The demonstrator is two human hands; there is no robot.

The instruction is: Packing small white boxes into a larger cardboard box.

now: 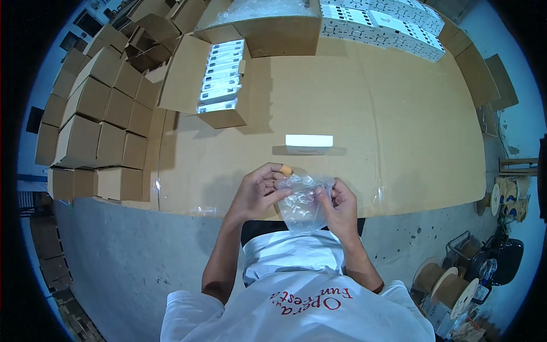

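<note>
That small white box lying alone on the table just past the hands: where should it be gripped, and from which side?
Probably across its two long sides, from above. The small white box lies flat and crosswise, clear of the open carton, with bare cardboard table all round. Both the left hand and right hand hold the clear plastic bag, so one must let go.

Lying open across the frame's centre: bare cardboard tabletop (370, 102); blocking only small white box (309, 143), upper-left open carton (219, 80).

A thin, glossy, crinkled clear plastic bag (303, 202); matt brown cardboard tabletop (387, 114); smooth white, probably card, box (309, 142).
</note>
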